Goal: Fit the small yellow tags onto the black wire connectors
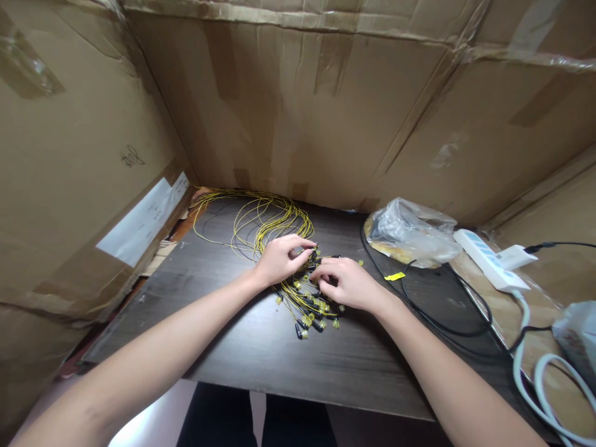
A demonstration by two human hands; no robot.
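A bundle of thin yellow cables point(284, 214) runs in loops from the back left to the middle of a dark wooden table. Its near ends spread out in a pile of black connectors with clear yellow caps point(307, 320). Over the upper part of this pile is my left hand point(282, 259), thumb and forefinger pinched at a small black-and-yellow cable connector. My right hand point(344, 282) is just to the right, fingers curled and pressed together among the connectors. Whatever its fingertips hold is too small and hidden to make out.
Cardboard walls point(298, 112) enclose the dark table point(223, 354) at the back and sides. A clear plastic bag point(412, 230) lies back right, beside a black cable point(433, 323) with a yellow tag. Further right are a white power strip point(488, 261) and its coiled white cord point(524, 310).
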